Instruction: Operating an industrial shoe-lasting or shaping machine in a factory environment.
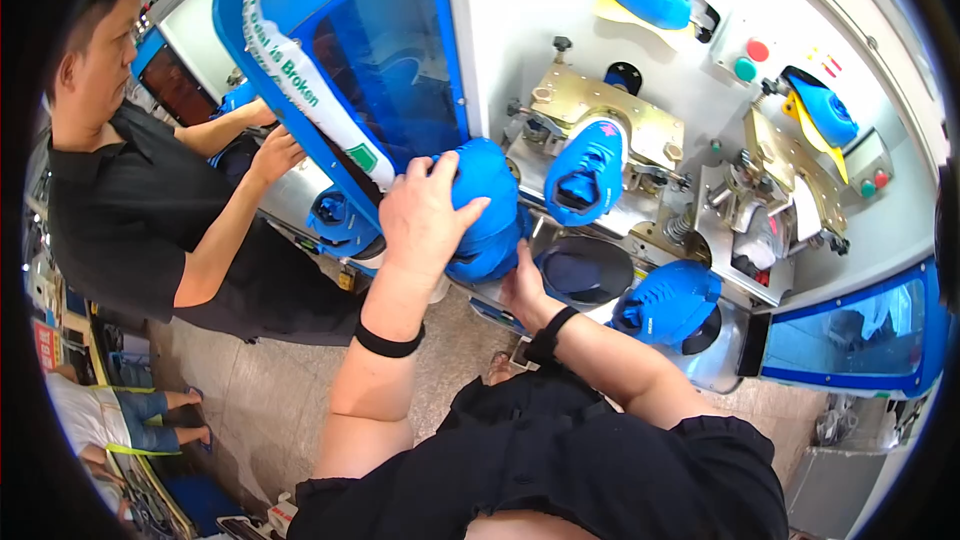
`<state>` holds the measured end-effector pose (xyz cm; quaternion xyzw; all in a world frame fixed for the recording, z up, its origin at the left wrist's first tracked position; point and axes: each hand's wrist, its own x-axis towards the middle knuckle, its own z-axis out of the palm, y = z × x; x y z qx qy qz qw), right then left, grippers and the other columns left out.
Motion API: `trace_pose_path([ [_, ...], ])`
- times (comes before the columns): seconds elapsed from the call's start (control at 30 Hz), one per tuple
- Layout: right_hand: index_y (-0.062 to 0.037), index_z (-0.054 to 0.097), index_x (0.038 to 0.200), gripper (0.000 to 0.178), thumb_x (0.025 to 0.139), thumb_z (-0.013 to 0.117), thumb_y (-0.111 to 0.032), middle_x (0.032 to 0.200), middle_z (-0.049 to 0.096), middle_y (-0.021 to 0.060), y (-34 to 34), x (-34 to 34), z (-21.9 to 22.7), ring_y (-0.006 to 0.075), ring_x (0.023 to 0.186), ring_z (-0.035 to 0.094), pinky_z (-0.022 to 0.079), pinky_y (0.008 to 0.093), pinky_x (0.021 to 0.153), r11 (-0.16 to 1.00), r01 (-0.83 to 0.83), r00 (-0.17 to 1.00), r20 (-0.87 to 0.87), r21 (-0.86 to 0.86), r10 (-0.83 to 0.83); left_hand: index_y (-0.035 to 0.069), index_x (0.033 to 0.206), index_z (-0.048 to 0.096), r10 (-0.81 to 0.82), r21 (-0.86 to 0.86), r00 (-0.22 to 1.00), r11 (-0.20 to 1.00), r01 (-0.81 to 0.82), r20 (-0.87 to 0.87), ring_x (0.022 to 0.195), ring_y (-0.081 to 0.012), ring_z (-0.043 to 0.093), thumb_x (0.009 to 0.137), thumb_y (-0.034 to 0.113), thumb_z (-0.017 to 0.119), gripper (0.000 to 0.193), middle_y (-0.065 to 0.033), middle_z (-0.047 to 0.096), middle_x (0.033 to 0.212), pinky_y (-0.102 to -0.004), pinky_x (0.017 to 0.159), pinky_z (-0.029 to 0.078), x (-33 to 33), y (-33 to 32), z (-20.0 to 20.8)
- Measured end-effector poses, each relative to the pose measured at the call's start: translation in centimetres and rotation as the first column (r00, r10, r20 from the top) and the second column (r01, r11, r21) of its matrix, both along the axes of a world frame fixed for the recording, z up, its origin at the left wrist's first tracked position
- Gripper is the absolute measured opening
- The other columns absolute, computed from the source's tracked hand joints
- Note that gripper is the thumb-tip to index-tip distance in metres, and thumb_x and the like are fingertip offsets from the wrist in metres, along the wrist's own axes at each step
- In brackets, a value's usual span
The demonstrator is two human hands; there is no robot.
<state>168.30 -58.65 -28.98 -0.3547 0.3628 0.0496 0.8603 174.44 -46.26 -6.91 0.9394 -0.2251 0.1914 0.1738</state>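
My left hand (428,218) is closed over the side of a blue shoe upper (488,202), its thumb and fingers spread around the material. Lower down, my right hand (524,288) grips the bottom edge of this upper; some of its fingers are hidden behind it. Just right of my hands, a laced blue shoe (585,180) sits toe up on the machine's metal fixture (610,120). Another blue shoe (665,305) lies on the metal ledge, beside a dark oval pad (585,270).
A blue windowed door (385,50) with a white strip stands at left. Blue uppers on yellow pieces (645,5) hang at the back, near red and green buttons (757,50). A clamp (765,230) is at right. A co-worker (130,200) stands left, near another blue shoe (340,220).
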Motion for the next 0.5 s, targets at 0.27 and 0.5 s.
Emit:
trace_pose_path([
  [0.27, -0.0094, 0.034, 0.148, 0.073, 0.096, 0.047, -0.059, 0.149, 0.043, 0.0104, -1.0, 1.5, 1.8, 0.0266, 0.135, 0.044, 0.034, 0.0447, 0.113, 0.958, -0.238, 0.964, 0.159, 0.158, 0.213, 0.012, 0.122, 0.06, 0.031, -0.112, 0.999, 0.993, -0.029, 0.016, 0.1, -0.0288, 0.063, 0.062, 0.034, 0.085, 0.068, -0.0075, 0.064, 0.111, -0.0386, 0.083, 0.053, -2.8, 2.4, -1.0],
  [0.5, 0.0006, 0.04, 0.142, 0.058, 0.097, 0.058, -0.032, 0.143, 0.048, 0.0136, -1.6, -4.2, -0.4, 0.0274, 0.129, 0.049, 0.037, 0.0439, 0.11, 0.841, -0.501, 0.844, 0.329, 0.205, 0.423, 0.008, 0.119, 0.061, 0.201, -0.343, 0.972, 0.91, -0.233, -0.126, 0.103, -0.0302, 0.061, 0.061, 0.033, 0.087, 0.068, -0.0131, 0.06, 0.112, -0.0391, 0.088, 0.052, -12.3, 8.8, -0.5],
])
